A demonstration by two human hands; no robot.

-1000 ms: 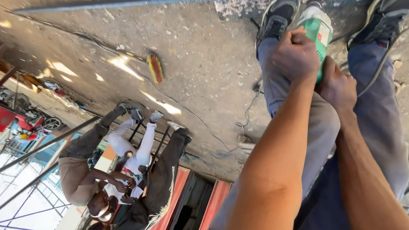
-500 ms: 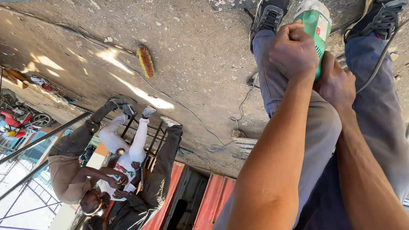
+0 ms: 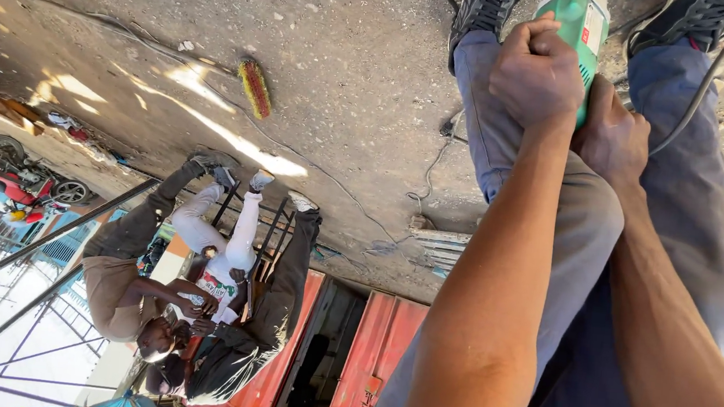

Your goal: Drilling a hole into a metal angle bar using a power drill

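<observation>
Left hand point(image 3: 538, 74): clenched round green grinder point(image 3: 578, 25).
Right hand point(image 3: 611, 139): clasped just behind, bracing.
Cable point(image 3: 701, 86): keep clear.

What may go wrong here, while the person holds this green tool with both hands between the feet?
1. The green power tool sits close between the left shoe and the right shoe; a slip of the left hand or right hand might bring it against a foot.
2. The black cable runs beside the right leg and could snag or get cut.
3. The seated people are nearby; debris might reach them.
</observation>
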